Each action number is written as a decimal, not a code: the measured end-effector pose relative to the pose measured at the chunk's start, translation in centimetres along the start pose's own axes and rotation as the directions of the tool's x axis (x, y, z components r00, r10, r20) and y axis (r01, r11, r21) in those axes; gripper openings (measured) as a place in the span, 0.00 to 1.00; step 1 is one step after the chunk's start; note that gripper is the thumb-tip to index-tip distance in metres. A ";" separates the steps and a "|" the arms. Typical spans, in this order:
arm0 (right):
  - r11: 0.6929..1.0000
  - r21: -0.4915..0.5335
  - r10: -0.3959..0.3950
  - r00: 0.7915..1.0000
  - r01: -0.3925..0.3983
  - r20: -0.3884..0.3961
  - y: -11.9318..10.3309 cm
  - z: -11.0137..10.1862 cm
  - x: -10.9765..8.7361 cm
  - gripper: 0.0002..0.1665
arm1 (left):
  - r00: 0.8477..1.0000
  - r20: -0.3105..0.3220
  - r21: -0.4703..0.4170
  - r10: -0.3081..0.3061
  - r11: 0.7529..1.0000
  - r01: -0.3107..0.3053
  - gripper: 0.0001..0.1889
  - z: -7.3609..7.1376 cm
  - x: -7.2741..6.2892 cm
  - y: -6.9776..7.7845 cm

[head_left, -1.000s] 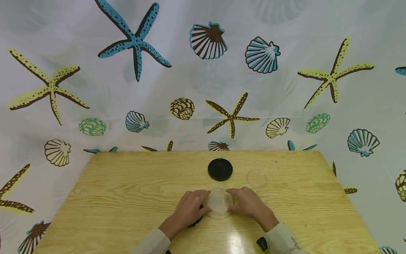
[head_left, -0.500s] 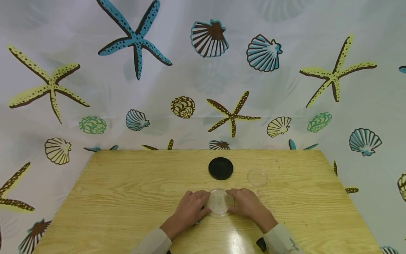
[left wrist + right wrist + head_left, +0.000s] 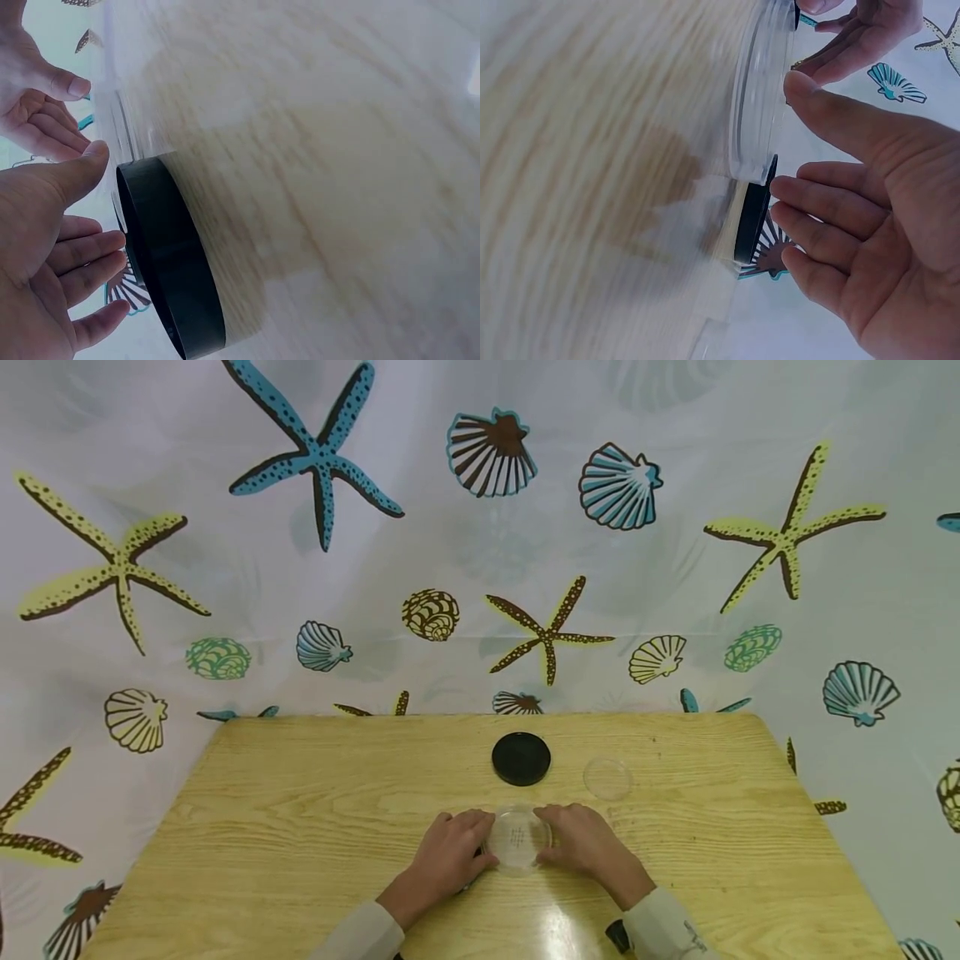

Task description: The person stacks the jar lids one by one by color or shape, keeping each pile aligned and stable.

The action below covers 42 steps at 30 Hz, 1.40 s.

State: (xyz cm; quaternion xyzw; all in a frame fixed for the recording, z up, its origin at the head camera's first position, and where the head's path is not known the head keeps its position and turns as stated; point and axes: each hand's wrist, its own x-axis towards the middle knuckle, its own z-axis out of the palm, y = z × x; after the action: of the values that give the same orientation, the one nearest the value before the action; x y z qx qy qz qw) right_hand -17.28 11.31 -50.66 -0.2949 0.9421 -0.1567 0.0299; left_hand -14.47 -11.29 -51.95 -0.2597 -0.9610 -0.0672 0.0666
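A clear round dish (image 3: 517, 843) with a raised rim and faint marks at its middle lies between my two hands. My left hand (image 3: 448, 857) holds its left side, thumb near the front and fingertips toward the back. On the opposite side, my right hand (image 3: 587, 845) curves thumb and fingers around the rim; the right wrist view shows its thumb tip right at the dish wall (image 3: 761, 97). Partly covered by my left hand is a black round dish (image 3: 176, 262), seen edge-on in the left wrist view.
Behind the clear dish a black disc with a low rim (image 3: 521, 758) lies on the wooden table (image 3: 315, 777). To its right is a smaller clear disc (image 3: 607, 779). A white curtain (image 3: 450, 543) printed with shells and starfish hangs beyond the table's far edge.
Less of the black dish shows beneath my left hand than a second ago. Both hands stay at the clear dish's rim, and the marks at its middle show more plainly.
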 end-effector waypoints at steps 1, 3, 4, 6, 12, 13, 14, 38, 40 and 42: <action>1.000 0.004 -0.002 1.000 0.002 0.000 0.0 -0.1 0.0 0.37 | 1.000 0.005 -0.001 -0.008 1.000 0.008 0.32 0.0 0.0 0.0; 1.000 0.010 0.003 1.000 -0.003 0.001 0.1 -0.3 -0.1 0.37 | 1.000 0.014 -0.011 -0.026 1.000 0.026 0.32 -0.1 0.0 -0.2; 1.000 0.012 0.008 1.000 -0.008 0.001 0.1 -0.4 -0.1 0.36 | 0.999 0.014 -0.014 -0.032 0.999 0.033 0.32 -0.2 0.0 -0.2; 1.000 0.017 0.023 1.000 -0.023 0.001 0.3 -0.6 -0.2 0.36 | 0.999 0.011 -0.016 -0.040 0.999 0.040 0.32 -0.3 0.1 -0.3; 0.998 0.026 0.064 0.998 -0.064 0.012 0.6 -1.1 -0.4 0.37 | 0.999 -0.007 -0.016 -0.039 0.999 0.039 0.32 -0.5 0.3 -0.5; 0.997 0.025 0.066 0.998 -0.067 0.012 0.7 -1.2 -0.4 0.37 | 0.999 -0.007 -0.019 -0.039 0.999 0.038 0.32 -0.5 0.4 -0.4; 0.997 0.027 0.071 0.997 -0.071 0.012 0.8 -1.2 -0.5 0.37 | 0.999 -0.009 -0.023 -0.038 0.999 0.037 0.32 -0.5 0.4 -0.4; 0.967 0.046 0.249 0.969 -0.249 0.009 4.4 -4.1 -2.5 0.39 | 0.994 -0.099 -0.165 -0.038 0.986 0.022 0.33 -1.6 4.0 2.9; 0.965 0.051 0.258 0.966 -0.259 0.009 4.8 -4.4 -2.6 0.39 | 0.995 -0.090 -0.173 -0.044 0.985 0.028 0.33 -1.6 4.5 3.3; 0.963 0.046 0.266 0.964 -0.266 0.006 5.1 -4.6 -2.7 0.39 | 0.996 -0.080 -0.179 -0.049 0.983 0.034 0.33 -1.7 4.9 3.6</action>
State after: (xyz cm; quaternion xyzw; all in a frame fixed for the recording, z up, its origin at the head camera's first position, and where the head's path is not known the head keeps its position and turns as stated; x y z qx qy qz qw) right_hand -18.48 18.07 -48.01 -0.1650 0.9693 -0.1733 0.0574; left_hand -16.67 -6.09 -49.16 -0.2416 -0.9528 -0.1646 0.0821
